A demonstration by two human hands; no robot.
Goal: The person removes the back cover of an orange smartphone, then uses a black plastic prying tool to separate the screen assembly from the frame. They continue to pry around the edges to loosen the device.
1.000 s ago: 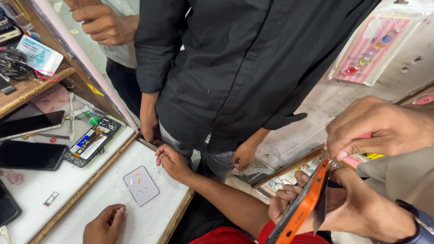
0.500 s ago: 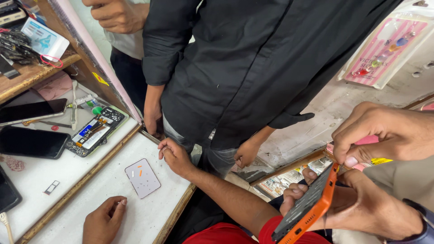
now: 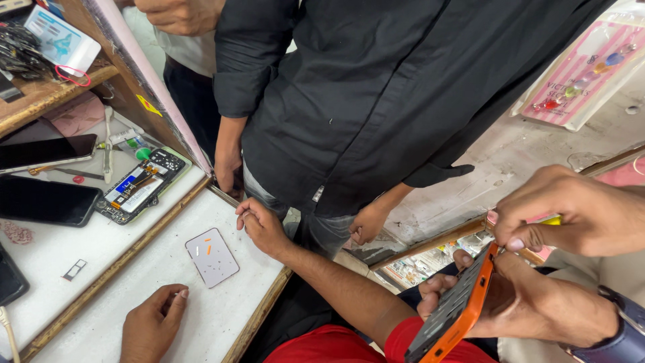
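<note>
- Fingers (image 3: 517, 243) of the right hand (image 3: 571, 212) pinch together over the orange phone's (image 3: 451, 312) top corner.
- Left hand (image 3: 531, 302) cradles that phone from beneath, tilted, fingers wrapped around it.
- Another person's arm (image 3: 336, 282) crosses the white tabletop (image 3: 168, 316) beside a small pad (image 3: 212, 257); an opened phone (image 3: 138, 187) lies farther left.

Orange-cased smartphone (image 3: 451, 314) at lower right, tilted, between left hand (image 3: 531, 302) below and right hand (image 3: 571, 212) above. Far left, opened phone with exposed circuit board (image 3: 141, 185) lies on white worktable (image 3: 121, 269), pale rounded square pad (image 3: 211, 257) nearer.
</note>
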